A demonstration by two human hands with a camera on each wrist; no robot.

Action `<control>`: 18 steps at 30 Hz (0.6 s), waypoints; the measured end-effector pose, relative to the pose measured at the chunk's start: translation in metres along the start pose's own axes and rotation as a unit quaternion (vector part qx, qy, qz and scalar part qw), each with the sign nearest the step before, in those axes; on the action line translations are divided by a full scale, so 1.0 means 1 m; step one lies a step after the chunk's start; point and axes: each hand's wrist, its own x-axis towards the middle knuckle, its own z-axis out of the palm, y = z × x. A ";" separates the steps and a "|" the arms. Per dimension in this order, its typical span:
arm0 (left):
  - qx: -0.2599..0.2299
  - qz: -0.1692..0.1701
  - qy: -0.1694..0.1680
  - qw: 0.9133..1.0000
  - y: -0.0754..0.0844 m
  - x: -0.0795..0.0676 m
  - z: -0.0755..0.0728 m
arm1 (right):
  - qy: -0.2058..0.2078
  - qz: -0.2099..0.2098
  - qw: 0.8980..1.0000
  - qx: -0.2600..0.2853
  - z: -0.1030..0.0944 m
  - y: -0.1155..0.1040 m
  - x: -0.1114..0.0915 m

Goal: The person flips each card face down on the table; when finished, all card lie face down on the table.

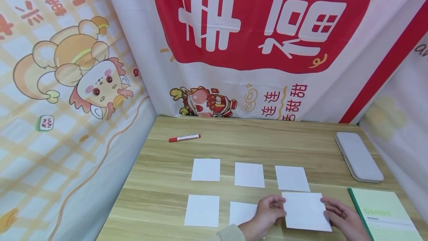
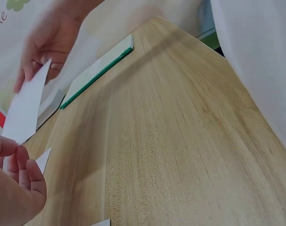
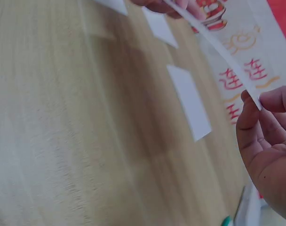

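A square white card [image 1: 307, 212] is held above the table between both hands. My left hand [image 1: 265, 215] pinches its left edge, and my right hand [image 1: 346, 218] pinches the right edge. In the right wrist view the card [image 3: 223, 52] is seen nearly edge-on and bows slightly. Behind it on the table lie three white cards in a row: left [image 1: 206, 169], middle [image 1: 249, 174] and right [image 1: 292, 178]. Nearer, another card [image 1: 202, 210] lies at the left, and one more card [image 1: 241, 212] is partly covered by my left hand.
A red-and-white marker [image 1: 184, 138] lies toward the back left of the wooden table [image 1: 160, 174]. At the right are a pale grey case [image 1: 359, 157] and a light green notebook [image 1: 384, 213] with a dark green spine. Printed cloth [image 1: 247, 81] hangs along the table's back and sides.
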 end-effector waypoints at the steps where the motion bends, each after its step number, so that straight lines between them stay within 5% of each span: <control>1: 0.005 0.003 0.001 1.000 -0.001 0.000 0.000 | -0.005 0.006 1.000 0.003 -0.001 0.005 0.003; 10: 0.092 0.019 -0.002 0.996 -0.012 0.003 0.000 | 0.006 0.036 0.996 -0.076 -0.004 0.041 0.021; 18: 0.237 0.024 -0.035 0.971 -0.018 0.003 0.001 | 0.015 0.049 0.996 -0.067 -0.002 0.060 0.030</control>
